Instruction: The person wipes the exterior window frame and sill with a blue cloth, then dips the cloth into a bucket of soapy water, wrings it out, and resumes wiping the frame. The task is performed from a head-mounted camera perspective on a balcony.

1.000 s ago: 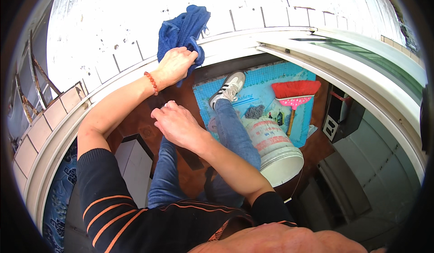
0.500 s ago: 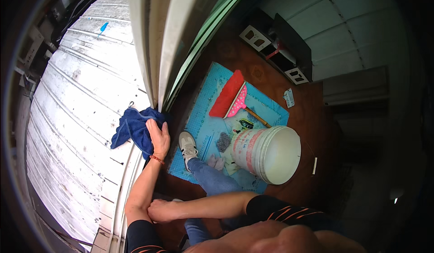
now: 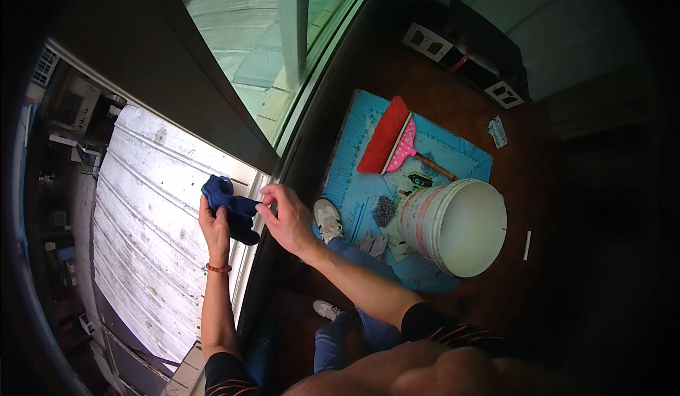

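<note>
A crumpled dark blue cloth [image 3: 221, 196] hangs over the window sill, part of it drooping toward the frame. My left hand [image 3: 214, 227], with a bead bracelet at the wrist, grips it from below. From the right, my right hand [image 3: 285, 219] pinches the cloth's edge between thumb and fingers. Both arms reach out at the window opening. Beside the hands run the pale sill tracks [image 3: 244, 268], and a dark window frame [image 3: 227, 98] slants down just beyond the cloth.
Outside lies a whitish ribbed roof [image 3: 149, 212]. Indoors, a blue mat [image 3: 354, 141] bears a red broom [image 3: 386, 137], a grey scrubber [image 3: 384, 212] and a white bucket [image 3: 453, 226]. My shoe [image 3: 327, 220] rests on the mat's edge. A low dark cabinet [image 3: 485, 49] stands farther back.
My right hand has risen from beside my left forearm to the cloth. The cloth is now bunched up, away from the window frame's edge. The view has shifted, with the window frame now slanting across.
</note>
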Motion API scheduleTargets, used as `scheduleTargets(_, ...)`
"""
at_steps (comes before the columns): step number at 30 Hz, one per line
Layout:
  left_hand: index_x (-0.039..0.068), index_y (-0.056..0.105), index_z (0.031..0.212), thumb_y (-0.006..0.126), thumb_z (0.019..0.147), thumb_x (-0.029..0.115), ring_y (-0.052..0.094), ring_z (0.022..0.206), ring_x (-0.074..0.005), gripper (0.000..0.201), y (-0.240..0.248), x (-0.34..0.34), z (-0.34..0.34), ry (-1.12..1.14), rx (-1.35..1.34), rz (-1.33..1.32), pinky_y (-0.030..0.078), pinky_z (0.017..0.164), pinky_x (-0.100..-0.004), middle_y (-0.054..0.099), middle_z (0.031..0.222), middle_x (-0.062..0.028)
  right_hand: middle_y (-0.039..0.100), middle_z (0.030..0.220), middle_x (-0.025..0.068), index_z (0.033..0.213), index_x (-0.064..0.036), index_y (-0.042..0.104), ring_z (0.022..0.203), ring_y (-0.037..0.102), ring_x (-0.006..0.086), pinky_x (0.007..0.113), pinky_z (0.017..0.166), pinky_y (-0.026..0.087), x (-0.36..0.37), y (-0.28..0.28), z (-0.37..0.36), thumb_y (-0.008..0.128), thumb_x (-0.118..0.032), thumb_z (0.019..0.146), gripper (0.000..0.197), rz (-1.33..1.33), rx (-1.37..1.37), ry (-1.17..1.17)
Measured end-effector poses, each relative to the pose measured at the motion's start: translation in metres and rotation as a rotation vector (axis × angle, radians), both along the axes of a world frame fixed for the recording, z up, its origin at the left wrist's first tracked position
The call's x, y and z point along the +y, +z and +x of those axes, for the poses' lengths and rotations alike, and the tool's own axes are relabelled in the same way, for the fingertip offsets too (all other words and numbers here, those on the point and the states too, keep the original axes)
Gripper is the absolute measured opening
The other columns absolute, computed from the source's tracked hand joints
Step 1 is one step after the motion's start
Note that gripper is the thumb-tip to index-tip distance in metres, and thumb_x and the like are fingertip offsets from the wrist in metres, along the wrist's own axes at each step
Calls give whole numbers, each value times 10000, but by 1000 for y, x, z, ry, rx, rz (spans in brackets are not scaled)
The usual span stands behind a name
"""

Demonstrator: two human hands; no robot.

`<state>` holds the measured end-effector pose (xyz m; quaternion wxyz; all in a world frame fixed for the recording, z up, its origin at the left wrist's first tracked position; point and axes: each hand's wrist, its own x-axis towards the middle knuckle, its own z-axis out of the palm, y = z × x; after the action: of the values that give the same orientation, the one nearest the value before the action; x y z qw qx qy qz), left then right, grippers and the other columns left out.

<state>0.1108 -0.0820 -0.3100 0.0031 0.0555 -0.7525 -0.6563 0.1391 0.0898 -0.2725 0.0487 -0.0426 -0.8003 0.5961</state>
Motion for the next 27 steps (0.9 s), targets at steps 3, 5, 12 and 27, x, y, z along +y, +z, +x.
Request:
scheduleTargets(3,-6,332,1288,549,854,147,494,983,-190,509,95,34,-7,-17,135,144,367,926,-296,489,1116,-88,327,1321,188,1306,-22,282,1221,353,352,400,950,369,21,-1,-25,759,-51,640,819,112,212,-85)
scheduleTargets(5,-17,303,1276,705,759,279,488,973,-228,719,114,40,-34,-26,547,-422,385,880,-306,476,1078,-102,77,1447,225,1398,-30,117,1332,160,389,429,1038,279,10,6,-42,809,-80,569,1081,82,226,45)
scheduleTargets(12,-26,306,1224,709,751,52,499,960,-204,626,124,88,-63,156,628,-598,384,886,-298,499,1070,-142,149,1425,281,1397,-12,140,1312,200,421,479,1040,256,5,-1,-92,629,-126,768,805,-117,143,47)
scheduleTargets(27,-1,281,1141,715,767,209,633,796,-330,610,141,180,-166,132,623,-572,475,701,-354,609,891,-204,215,1428,220,1365,-4,224,1338,172,358,372,1085,226,70,-17,-179,589,-49,742,723,-137,279,-5)
